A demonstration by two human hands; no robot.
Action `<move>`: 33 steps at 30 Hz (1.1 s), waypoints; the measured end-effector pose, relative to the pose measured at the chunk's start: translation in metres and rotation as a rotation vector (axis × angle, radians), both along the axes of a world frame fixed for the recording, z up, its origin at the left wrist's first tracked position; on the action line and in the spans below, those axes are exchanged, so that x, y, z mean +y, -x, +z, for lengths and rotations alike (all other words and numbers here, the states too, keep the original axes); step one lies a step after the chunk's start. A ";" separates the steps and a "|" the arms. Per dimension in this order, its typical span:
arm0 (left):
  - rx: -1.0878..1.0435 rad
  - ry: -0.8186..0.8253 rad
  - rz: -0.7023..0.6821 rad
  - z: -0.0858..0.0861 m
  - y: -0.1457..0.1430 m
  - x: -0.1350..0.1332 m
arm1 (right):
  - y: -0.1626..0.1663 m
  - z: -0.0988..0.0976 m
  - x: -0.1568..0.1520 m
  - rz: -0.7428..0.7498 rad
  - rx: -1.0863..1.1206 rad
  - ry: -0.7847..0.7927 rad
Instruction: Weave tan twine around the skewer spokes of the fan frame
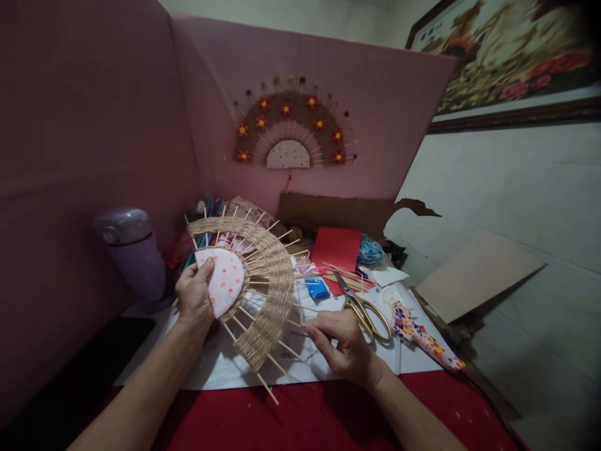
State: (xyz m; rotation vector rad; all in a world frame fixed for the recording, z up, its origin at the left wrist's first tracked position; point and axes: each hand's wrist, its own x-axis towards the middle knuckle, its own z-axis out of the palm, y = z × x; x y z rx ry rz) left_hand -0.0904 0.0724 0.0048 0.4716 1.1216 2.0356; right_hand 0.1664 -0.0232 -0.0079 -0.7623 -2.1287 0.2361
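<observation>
1. Standing far left, a purple flask [134, 250] sits against the pink screen [94, 125], just left of the left hand.
2. Left hand [195, 294] is clamped on the woven fan [272, 282]. The thumb is on the front of the fan's pink dotted centre [228, 285], and the other fingers are hidden behind it.
3. The fan is held up off the table, tilted, with its woven arc turned right. Bare sticks [282, 347] poke out past the weave.
4. A finished fan [291, 128] with red flowers is pinned on the screen above.
5. A blue packet [317, 288] and red paper [335, 247] lie on the table behind the fan's right edge.
6. Right hand [345, 344] is low over the white sheet [225, 366], fingers curled. The fingertips are right at the stick ends on the fan's lower right side. Cannot tell if they pinch one.
7. Scissors [366, 310] lie just beside the right hand, on its far side.
8. A patterned tool [422, 335] lies right of the scissors, near the table edge.
9. A cardboard sheet [474, 272] is far right, well apart from both hands.
</observation>
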 end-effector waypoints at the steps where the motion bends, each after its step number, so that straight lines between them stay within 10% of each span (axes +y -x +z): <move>1: 0.003 -0.002 0.004 0.000 0.000 0.000 | 0.000 0.000 0.000 -0.006 -0.003 -0.015; 23: 0.098 0.001 0.035 -0.001 -0.006 -0.006 | 0.008 -0.003 -0.005 -0.122 -0.243 -0.203; 33: -0.302 0.088 -0.373 0.012 -0.022 -0.017 | 0.007 -0.007 -0.002 -0.235 -0.205 -0.231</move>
